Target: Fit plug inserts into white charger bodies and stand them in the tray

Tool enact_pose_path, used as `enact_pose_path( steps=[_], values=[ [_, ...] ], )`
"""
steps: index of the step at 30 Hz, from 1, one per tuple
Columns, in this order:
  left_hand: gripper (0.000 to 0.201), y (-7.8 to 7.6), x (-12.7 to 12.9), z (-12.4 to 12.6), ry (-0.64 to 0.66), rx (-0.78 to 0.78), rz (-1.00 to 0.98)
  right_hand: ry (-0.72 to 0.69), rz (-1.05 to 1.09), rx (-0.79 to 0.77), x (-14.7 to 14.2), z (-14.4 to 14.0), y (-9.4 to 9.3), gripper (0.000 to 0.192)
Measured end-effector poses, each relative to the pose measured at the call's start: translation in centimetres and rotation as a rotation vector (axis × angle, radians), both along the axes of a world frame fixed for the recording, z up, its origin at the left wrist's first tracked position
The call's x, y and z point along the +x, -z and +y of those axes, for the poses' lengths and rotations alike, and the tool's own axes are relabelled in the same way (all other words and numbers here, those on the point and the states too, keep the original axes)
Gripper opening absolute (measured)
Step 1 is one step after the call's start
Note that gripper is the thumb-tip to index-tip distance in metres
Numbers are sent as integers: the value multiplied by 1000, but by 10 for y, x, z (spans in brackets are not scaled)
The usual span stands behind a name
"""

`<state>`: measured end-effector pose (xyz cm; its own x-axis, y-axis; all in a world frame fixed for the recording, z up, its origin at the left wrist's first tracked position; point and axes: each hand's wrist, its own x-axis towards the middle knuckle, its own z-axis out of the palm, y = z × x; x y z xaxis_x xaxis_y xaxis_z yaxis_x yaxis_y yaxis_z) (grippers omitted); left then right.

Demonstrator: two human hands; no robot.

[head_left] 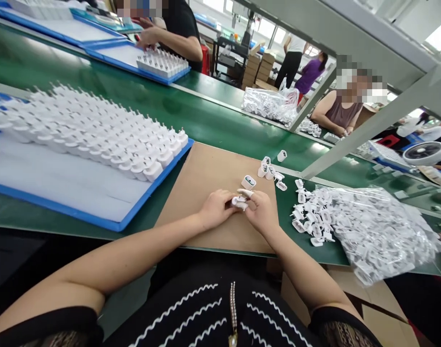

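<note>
Over a brown cardboard sheet [191,193], both of my hands close on one small white plastic charger part [238,201]. My left hand [217,208] grips it from the left with bent fingers. From the right, my right hand [260,208] pinches it, white covers on some fingertips. The fingers hide much of the part. Just beyond them a white charger housing [248,181] stands on the cardboard, its open end up. Several more housings [264,166] and loose white pieces [280,181] sit at the sheet's far right corner.
Left, a blue-edged tray [123,224] bears rows of white plug chargers [97,130], pins up. Right, loose white plug parts [314,217] lie beside a full clear plastic bag [382,231]. A grey metal post [368,115] slants up from the green bench. Co-workers sit across.
</note>
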<state>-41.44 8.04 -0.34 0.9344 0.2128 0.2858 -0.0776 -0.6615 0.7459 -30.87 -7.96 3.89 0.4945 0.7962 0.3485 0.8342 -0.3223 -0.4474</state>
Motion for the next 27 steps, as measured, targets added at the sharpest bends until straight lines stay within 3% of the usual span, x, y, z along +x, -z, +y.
enact_pose_path(
  steps=[3,7,10,18,24,27],
  values=[
    [25,-1,-1,-1,-19,20,-10,34,108,143,-1,-1,11,43],
    [61,-1,-1,1,31,-319,23,12,238,204,0,0,14,29],
    [46,4,-2,2,70,-474,-28,-23,181,176,1,1,9,30],
    [29,11,-1,2,17,-363,-80,27,-221,17,-4,3,2,35],
    [28,8,-5,-4,-58,-194,-106,108,-171,95,-11,6,12,24],
    [45,12,-6,-5,-74,-186,-117,149,-148,116,-13,7,16,23]
  ],
)
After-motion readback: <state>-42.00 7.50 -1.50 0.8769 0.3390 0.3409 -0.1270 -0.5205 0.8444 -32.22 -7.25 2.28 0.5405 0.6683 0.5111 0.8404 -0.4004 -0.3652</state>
